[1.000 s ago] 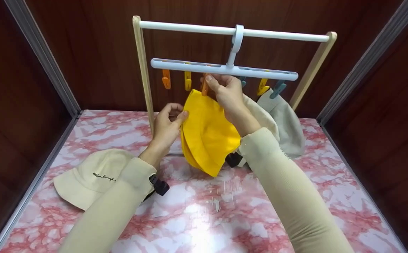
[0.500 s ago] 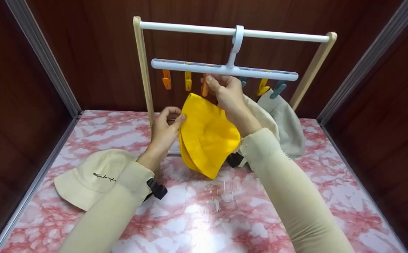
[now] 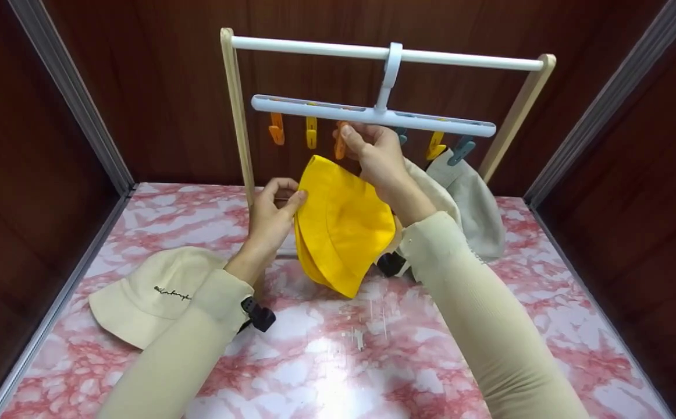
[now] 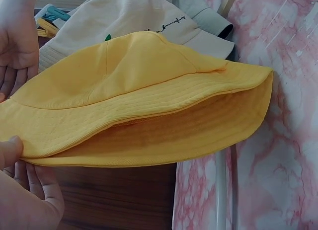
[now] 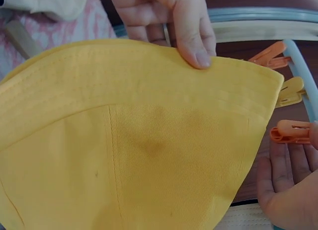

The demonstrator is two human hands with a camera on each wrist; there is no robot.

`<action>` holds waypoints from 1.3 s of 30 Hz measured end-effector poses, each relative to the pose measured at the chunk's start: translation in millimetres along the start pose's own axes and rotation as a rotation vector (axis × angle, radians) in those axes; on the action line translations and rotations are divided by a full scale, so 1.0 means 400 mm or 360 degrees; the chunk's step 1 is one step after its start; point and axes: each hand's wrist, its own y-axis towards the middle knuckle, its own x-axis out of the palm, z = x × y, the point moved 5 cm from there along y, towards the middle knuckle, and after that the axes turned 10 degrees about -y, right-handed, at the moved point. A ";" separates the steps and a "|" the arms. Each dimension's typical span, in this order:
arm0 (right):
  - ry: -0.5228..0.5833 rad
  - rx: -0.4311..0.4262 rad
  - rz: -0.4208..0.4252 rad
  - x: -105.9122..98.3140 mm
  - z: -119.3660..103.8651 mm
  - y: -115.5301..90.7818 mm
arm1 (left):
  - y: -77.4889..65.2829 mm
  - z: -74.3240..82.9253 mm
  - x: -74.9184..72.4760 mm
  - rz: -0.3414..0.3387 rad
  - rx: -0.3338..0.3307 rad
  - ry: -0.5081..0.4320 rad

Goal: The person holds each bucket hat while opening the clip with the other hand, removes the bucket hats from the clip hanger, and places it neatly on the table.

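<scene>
A yellow bucket hat (image 3: 344,227) hangs folded flat from my left hand (image 3: 271,215), whose thumb and fingers pinch the edge of its brim. My right hand (image 3: 381,160) pinches an orange clothespin (image 3: 340,141) under the white hanger bar (image 3: 315,109). In the right wrist view, that orange clip (image 5: 290,131) sits just off the hat's corner, with a gap between them. The left wrist view shows the two brim layers (image 4: 164,140) parted, with the left thumb (image 4: 11,149) on the upper one.
A wooden rack with a white rod (image 3: 315,46) carries the hanger. A cream hat (image 3: 437,189) and a grey hat (image 3: 477,215) hang at its right. Orange and yellow clips (image 3: 312,134) dangle at left. Another cream hat (image 3: 152,291) lies on the marbled table (image 3: 315,372).
The yellow hat has come down slightly and away from the orange clothespin, its top corner now below it. My left hand has lowered with it; the right hand stays at the clip.
</scene>
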 end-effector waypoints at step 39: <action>-0.0195 -0.0054 -0.0084 -0.004 0.015 -0.023 | -0.009 0.004 -0.013 0.0006 -0.0018 -0.0004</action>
